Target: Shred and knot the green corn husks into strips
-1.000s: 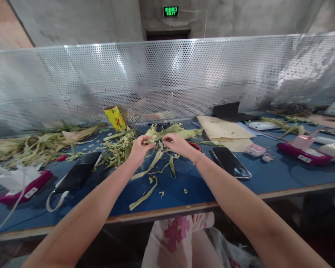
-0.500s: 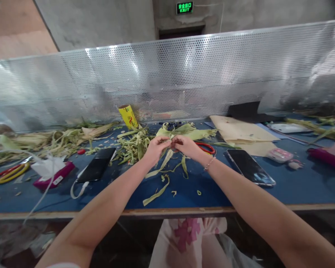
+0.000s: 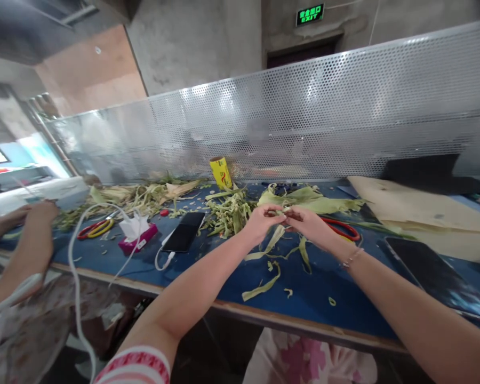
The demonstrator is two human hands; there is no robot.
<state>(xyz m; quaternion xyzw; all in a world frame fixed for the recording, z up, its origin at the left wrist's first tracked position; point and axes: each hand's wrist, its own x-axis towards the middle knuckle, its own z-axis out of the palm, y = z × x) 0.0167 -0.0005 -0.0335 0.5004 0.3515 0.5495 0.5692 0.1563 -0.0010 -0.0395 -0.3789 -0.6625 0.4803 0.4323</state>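
Over the blue table, my left hand point(image 3: 265, 221) and my right hand point(image 3: 309, 226) meet, fingertips pinched together. Between them is a pale green strip of corn husk point(image 3: 278, 232), part of it covered by my fingers. Broad green husk leaves point(image 3: 320, 201) lie just behind my hands. To the left of my left hand is a heap of small knotted husk pieces point(image 3: 229, 214). Loose narrow strips point(image 3: 263, 285) are scattered on the table below. Red-handled scissors point(image 3: 346, 229) lie partly hidden beside my right wrist.
A black phone point(image 3: 184, 232) on a white cable and a magenta tissue box point(image 3: 138, 238) lie left. Another phone point(image 3: 436, 272) and brown paper point(image 3: 420, 208) are right. A yellow carton point(image 3: 221, 173) stands before the perforated metal screen point(image 3: 296, 122). Another person's arms point(image 3: 36, 240) rest far left.
My view has swung left, bringing another person's arms into sight, and things appear shifted right. Both hands stay together on the husk strip.
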